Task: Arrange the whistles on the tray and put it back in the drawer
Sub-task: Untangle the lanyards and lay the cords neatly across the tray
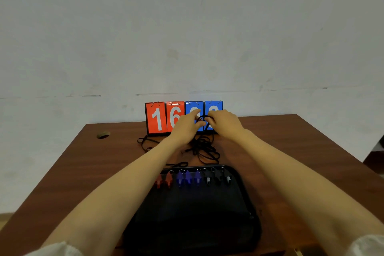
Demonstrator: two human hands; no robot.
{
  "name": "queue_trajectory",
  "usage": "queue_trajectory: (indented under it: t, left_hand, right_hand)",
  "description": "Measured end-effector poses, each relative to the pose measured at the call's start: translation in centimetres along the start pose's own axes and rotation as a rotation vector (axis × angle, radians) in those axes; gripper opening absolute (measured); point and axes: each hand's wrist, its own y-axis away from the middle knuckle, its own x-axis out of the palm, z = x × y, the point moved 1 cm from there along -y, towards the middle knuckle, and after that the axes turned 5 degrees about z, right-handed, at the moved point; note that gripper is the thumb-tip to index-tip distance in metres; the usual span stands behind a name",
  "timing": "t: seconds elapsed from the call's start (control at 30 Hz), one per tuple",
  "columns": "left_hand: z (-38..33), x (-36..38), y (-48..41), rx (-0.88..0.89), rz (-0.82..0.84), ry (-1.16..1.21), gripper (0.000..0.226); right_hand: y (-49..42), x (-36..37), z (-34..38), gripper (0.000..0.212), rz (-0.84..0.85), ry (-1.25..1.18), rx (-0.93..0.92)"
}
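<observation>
A black tray [245, 195] lies on the brown table, near me. Along its far edge runs a row of several whistles: red ones [168, 180] at the left, blue ones [188, 177] in the middle, black ones [217, 176] at the right. Their black lanyard cords [204, 148] trail in a tangle over the table beyond the tray. Both hands reach past the tray and are raised above the tangle. My left hand [185, 128] and my right hand [223, 122] each pinch a loop of black cord between them.
A flip scoreboard [158, 117] with red and blue number cards stands at the table's far edge, right behind my hands. More cord [145, 142] lies left of the tangle. A round cable hole [103, 134] sits at the far left. A wall rises behind the table.
</observation>
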Motion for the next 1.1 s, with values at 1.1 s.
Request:
queue_trajectory:
  t: [1.1]
  left_hand:
    - [11.6, -1.0, 19.8, -0.333, 0.352, -0.549, 0.036]
  right_hand:
    - [19.2, 4.4, -3.6, 0.021, 0.238, -0.274, 0.463]
